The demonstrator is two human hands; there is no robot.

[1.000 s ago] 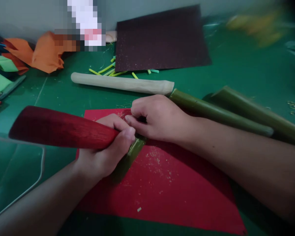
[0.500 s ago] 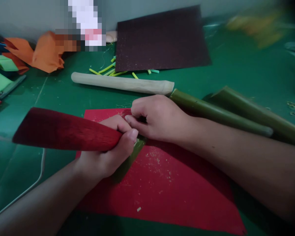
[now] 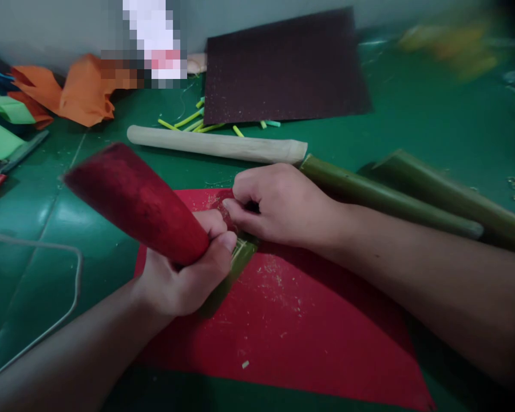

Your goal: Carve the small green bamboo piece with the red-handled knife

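Note:
My left hand (image 3: 193, 274) is closed round a thick dark-red piece (image 3: 141, 206), wide at its free upper end and narrowing into my fist. It looks like a wooden handle; its lower end is hidden. Beneath the fist a green bamboo piece (image 3: 225, 283) lies slantwise, with pale cut lines on its skin. My right hand (image 3: 278, 200) is closed at the bamboo's far end, thumb against curled fingers, and what it grips is hidden. A speckled reddish-brown edge shows between the two hands. Under them lies a red sheet (image 3: 326, 337) strewn with pale shavings.
Behind my hands lies a pale peeled stick (image 3: 214, 146). Two green bamboo lengths (image 3: 386, 197) lie by my right forearm. Further back are a dark sheet (image 3: 287, 68), short yellow-green strips (image 3: 189, 120) and orange paper (image 3: 86, 91). A white cable (image 3: 77, 280) runs at left.
The red piece in my left hand has swung up, its free end rising and moving right. My left fist has turned slightly, showing more cut lines on the bamboo. The right hand has barely moved.

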